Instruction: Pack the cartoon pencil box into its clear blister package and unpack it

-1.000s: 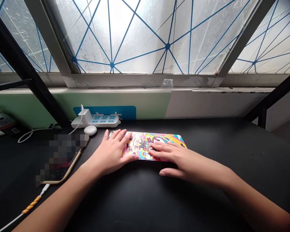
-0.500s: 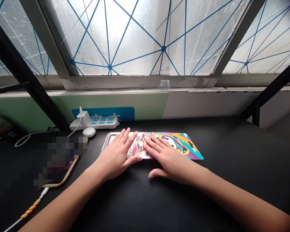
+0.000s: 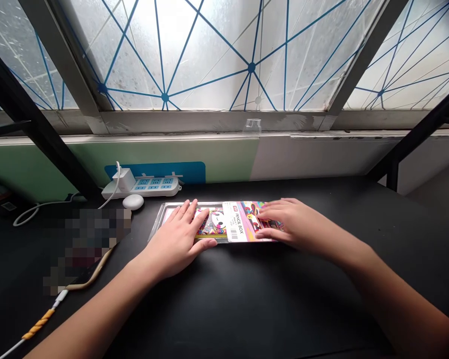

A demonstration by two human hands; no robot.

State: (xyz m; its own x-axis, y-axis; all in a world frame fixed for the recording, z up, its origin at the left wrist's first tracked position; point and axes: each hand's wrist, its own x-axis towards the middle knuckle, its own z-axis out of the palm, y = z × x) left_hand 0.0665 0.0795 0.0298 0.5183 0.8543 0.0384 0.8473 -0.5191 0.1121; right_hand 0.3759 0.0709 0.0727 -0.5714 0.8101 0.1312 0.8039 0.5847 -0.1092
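On the black desk lies a flat clear plastic pencil box [image 3: 157, 219] with a cartoon face [image 3: 217, 219] printed inside it. Its left part is under my left hand [image 3: 179, 237], which rests flat with the fingers spread. A colourful printed card sleeve [image 3: 235, 222], marked "PENCIL BOX" with a barcode, covers the box's right part. My right hand [image 3: 292, 219] holds the sleeve's right end, fingers bent over the far side and thumb on the near side. That end is hidden by the hand.
A power strip [image 3: 155, 187] with a white plug stands by the wall at back left, a white oval case [image 3: 133, 202] before it. A blurred phone-like device [image 3: 93, 244] with a charging cable [image 3: 37, 324] lies left. Black slanted posts [image 3: 45, 129] flank the desk.
The sleeve has slid right along the pencil box, baring the cartoon face. My right hand has moved right with it, its fingers going from flat to bent. My left hand stays on the box.
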